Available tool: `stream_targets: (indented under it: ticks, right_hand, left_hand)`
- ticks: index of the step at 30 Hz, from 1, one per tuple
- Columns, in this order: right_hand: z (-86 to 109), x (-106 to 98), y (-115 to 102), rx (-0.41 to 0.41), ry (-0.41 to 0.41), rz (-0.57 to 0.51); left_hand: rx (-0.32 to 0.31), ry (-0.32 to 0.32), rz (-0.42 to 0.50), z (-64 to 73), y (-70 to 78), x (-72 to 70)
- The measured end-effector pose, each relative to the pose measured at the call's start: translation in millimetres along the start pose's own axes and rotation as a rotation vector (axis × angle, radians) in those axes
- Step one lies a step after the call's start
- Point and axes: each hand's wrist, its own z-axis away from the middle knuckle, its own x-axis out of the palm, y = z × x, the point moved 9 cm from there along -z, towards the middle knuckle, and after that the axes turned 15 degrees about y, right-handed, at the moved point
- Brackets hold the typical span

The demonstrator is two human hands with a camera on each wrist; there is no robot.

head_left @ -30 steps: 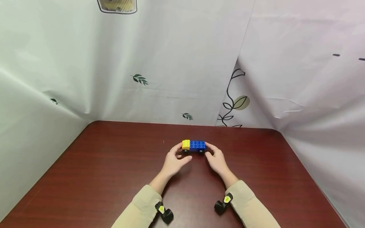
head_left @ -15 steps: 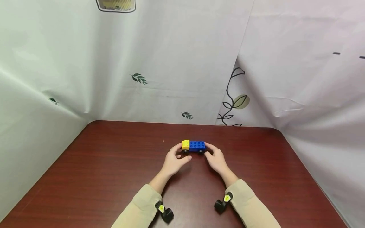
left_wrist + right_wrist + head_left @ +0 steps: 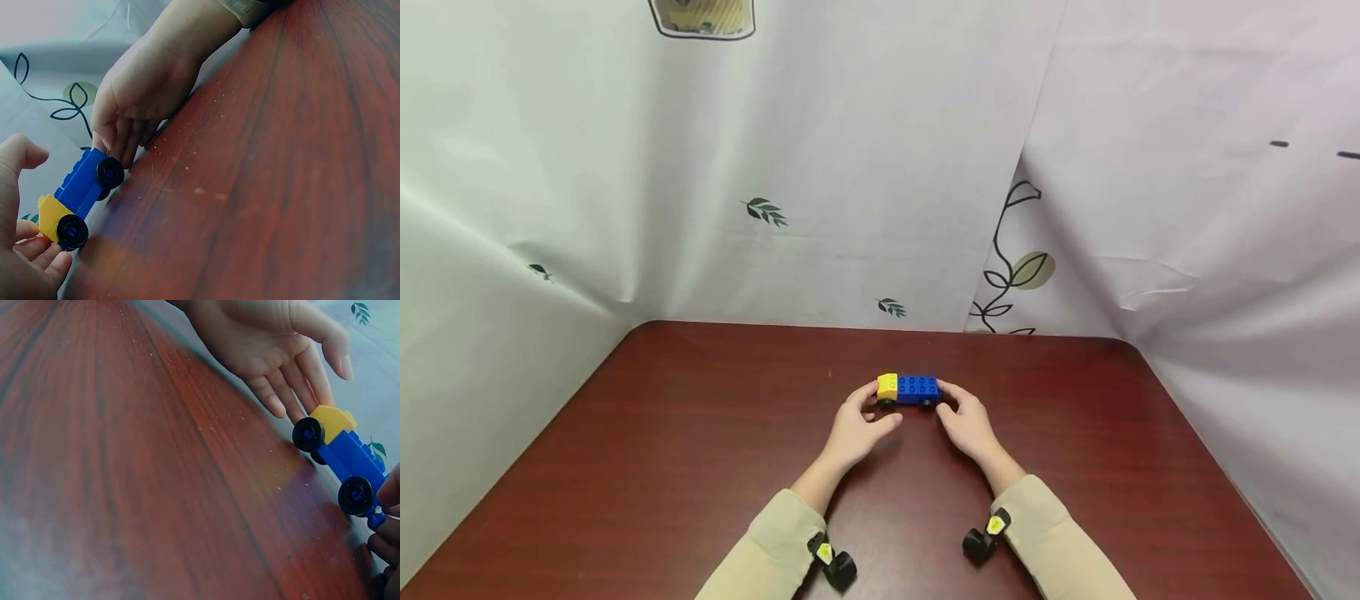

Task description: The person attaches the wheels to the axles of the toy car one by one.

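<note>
A toy truck (image 3: 917, 389) of building bricks, with a yellow cab, a studded blue bed and black wheels, stands on the table toward its far side. My left hand (image 3: 855, 429) is at the cab end; its fairly straight fingers touch the yellow cab (image 3: 53, 219), and the thumb is held apart, nearer to me. At the blue rear end, my right hand (image 3: 968, 425) pinches with thumb and forefinger, close to a rear wheel (image 3: 355, 496) and the small blue hitch (image 3: 375, 520). Part of the right hand is cut off in its own wrist view.
The dark red wooden table (image 3: 700, 467) extends around both arms. White sheeting (image 3: 865, 167) with printed leaves hangs behind it and at the sides. A black wrist device (image 3: 835, 563) is strapped over each beige sleeve (image 3: 767, 542).
The head view has shifted very slightly. Both hands and the toy truck otherwise keep the same places and poses.
</note>
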Motion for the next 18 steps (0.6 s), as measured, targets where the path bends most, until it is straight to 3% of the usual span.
stream_targets:
  ticks: [9,18]
  right_hand:
    - [-1.8,2.3,3.9,-0.036,0.000,0.048]
    - [10.8,1.9,10.3,-0.025,0.029,0.055]
  left_hand:
    - [0.014,0.008,0.002,0.3,-0.2,1.7]
    - [0.003,0.010,-0.015,10.2,-9.6,3.2]
